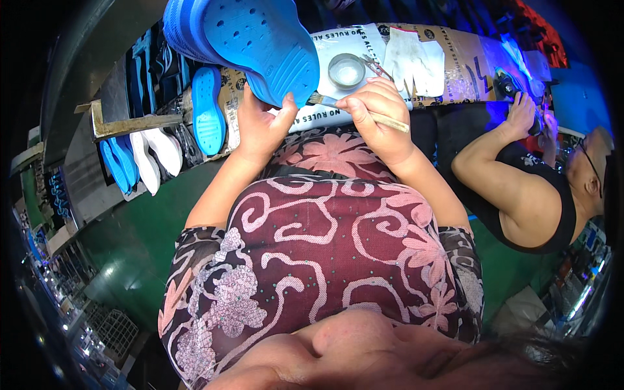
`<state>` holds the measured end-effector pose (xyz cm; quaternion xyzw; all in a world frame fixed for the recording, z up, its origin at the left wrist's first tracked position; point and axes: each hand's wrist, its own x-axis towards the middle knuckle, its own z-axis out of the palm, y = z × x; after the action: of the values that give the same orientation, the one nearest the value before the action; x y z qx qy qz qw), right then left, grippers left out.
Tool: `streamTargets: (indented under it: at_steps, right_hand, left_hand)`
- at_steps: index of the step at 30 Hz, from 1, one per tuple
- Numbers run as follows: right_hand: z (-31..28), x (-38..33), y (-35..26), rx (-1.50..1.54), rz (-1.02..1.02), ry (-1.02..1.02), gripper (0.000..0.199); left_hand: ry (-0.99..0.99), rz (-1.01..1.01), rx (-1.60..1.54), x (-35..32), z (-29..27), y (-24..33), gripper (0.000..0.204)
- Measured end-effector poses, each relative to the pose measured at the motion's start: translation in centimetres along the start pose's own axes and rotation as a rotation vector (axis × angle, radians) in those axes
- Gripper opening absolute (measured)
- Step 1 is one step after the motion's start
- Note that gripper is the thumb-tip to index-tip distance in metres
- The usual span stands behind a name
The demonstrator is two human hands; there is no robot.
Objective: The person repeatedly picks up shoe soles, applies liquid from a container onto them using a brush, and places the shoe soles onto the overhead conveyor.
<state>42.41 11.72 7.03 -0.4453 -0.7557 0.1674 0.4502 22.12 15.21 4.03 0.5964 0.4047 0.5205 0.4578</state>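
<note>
Pinched at its lower edge, a large blue shoe sole [260,45] is held up by my left hand [263,127], the thumb along its rim. Small holes and raised ridges mark its face, and stripes run along its thick side. My right hand [380,117] is closed around a brush [392,123] with a pale wooden handle. The brush's bristles touch or nearly touch the sole's lower right edge. Just beyond my right hand stands a round clear bowl [346,70] with what looks like clear liquid in it.
White gloves [416,65] lie right of the bowl on the cardboard-covered bench [458,62]. A flat blue insole [208,110] rests at the left, near white soles [156,153] and blue soles [119,162] on a rack. A co-worker [526,182] handles a dark item at the right.
</note>
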Motion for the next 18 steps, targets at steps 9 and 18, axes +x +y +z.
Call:
streamTargets:
  at_steps: [9, 18]
  right_hand:
    - [-0.2, 0.4, -0.3, 0.029, 0.031, 0.088, 0.021]
    - [-1.1, 0.7, 0.0, -0.062, -0.04, -0.014, 0.019]
  left_hand:
    - [-0.011, 0.014, 0.097, -0.1, -0.2, -0.1, 0.041]
    - [-0.074, -0.074, 0.028, -0.3, -0.6, 0.1, 0.044]
